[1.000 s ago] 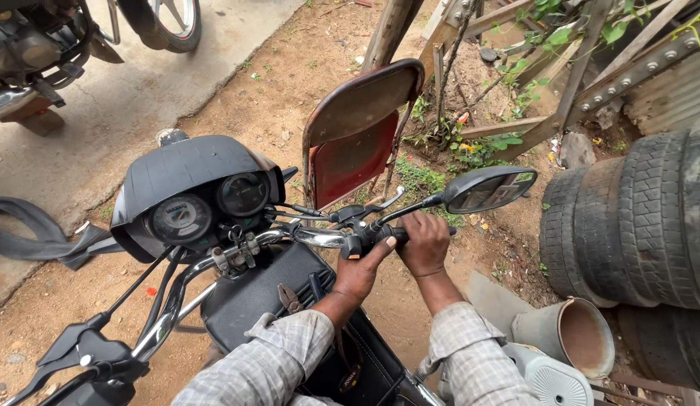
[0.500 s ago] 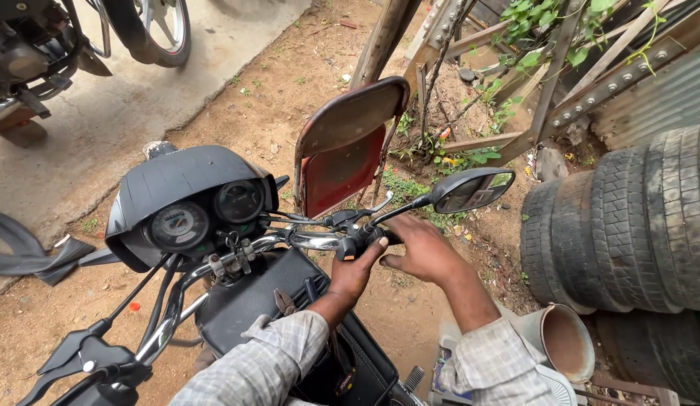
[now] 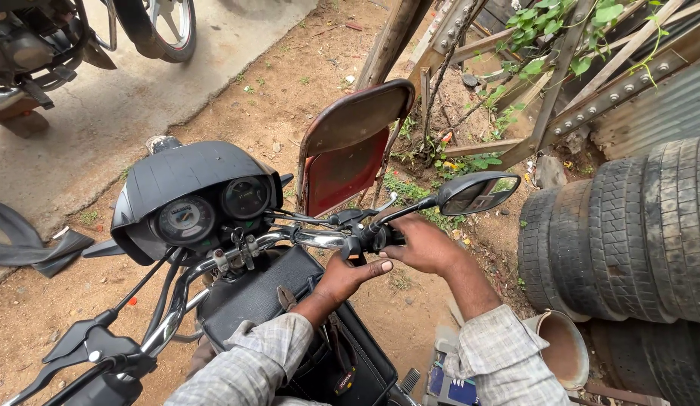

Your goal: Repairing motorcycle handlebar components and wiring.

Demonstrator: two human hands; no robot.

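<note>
At frame centre, right hand wraps the handlebar grip — left hand curls loosely beneath; brace the bar, twist evenly.

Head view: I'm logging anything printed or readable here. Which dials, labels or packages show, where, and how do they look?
Instrument dials: two round gauges side by side under the black headlight cowl, pale faces, dark rims.
Small label: on the black bag below the forearms, a narrow patch with orange and white marks.
Blue package: bottom edge near the right sleeve, flat, blue and white, partly hidden.
</note>
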